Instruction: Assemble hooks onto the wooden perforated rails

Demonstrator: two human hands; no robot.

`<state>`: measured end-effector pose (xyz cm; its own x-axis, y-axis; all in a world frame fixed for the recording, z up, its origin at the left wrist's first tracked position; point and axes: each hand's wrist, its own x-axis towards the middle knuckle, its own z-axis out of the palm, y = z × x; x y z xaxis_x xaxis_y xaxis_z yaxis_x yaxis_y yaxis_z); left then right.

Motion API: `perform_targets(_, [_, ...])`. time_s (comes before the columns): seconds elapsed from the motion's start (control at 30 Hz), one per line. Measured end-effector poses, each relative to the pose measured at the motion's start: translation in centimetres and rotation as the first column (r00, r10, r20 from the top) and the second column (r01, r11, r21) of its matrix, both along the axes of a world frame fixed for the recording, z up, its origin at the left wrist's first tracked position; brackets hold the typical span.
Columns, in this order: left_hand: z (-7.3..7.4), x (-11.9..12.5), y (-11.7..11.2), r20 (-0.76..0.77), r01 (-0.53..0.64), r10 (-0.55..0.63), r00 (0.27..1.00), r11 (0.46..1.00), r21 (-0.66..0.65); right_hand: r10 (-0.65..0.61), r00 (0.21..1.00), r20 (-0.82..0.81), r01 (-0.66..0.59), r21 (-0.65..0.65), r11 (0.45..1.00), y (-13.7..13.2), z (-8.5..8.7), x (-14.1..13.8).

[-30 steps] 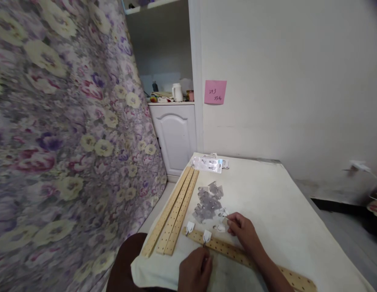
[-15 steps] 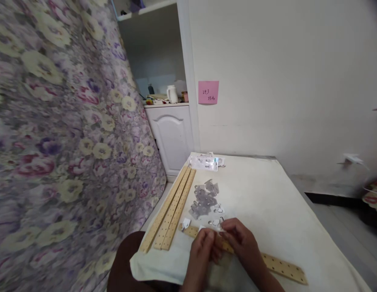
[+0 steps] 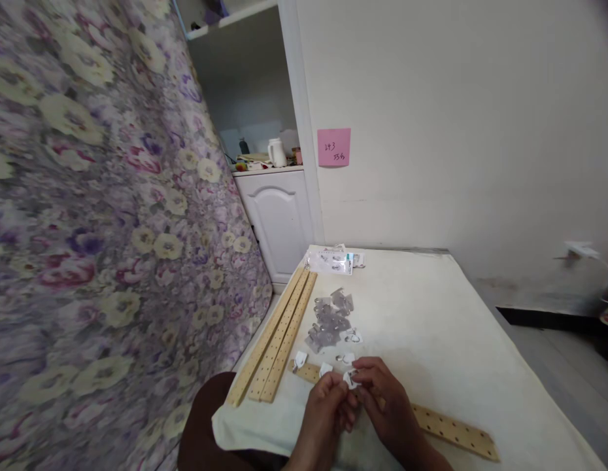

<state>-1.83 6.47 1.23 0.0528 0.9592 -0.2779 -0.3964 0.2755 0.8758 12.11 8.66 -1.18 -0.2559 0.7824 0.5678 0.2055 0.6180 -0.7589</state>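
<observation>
My left hand (image 3: 328, 409) and my right hand (image 3: 382, 402) meet over a wooden perforated strip (image 3: 446, 432) lying across the near part of the table (image 3: 431, 327). Both pinch one small white adhesive hook (image 3: 350, 378) between their fingertips. Two white hooks (image 3: 301, 360) sit on the strip's left end. Another loose hook (image 3: 346, 358) lies just beyond my fingers. A pile of clear hook backings (image 3: 331, 322) rests further out.
Three more perforated wooden strips (image 3: 279, 340) lie side by side along the table's left edge. A clear packet (image 3: 333, 261) lies at the far corner. A flowered mattress (image 3: 102, 229) leans on the left. A pink note (image 3: 333, 147) hangs on the wall beside a white cabinet (image 3: 277, 219).
My left hand rose from the strip's near edge to join my right hand. Both now pinch a hook together. The view shifted slightly left.
</observation>
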Motion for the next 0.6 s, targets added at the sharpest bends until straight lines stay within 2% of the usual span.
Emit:
perform_targets(0.27, [-0.6,1.4,-0.4,0.114,0.003,-0.001,0.994,1.000,-0.010,-0.002,1.000,-0.025,0.002,-0.011,1.000,0.1,-0.1,0.3])
perform_targets(0.33, [-0.7,1.5,-0.4,0.129,-0.006,0.011,0.992,0.999,-0.044,-0.018,0.998,-0.055,0.014,-0.067,0.998,0.0,0.0,0.4])
perform_targets(0.43, [-1.0,1.6,-0.7,0.157,-0.002,0.018,0.987,0.995,-0.098,-0.055,0.996,-0.073,0.037,-0.224,0.974,0.0,0.4,0.7])
perform_targets(0.6, [-2.0,1.7,-1.2,0.186,0.006,0.020,0.982,0.991,-0.135,0.039,0.999,-0.005,-0.037,-0.426,0.904,0.5,0.5,1.2])
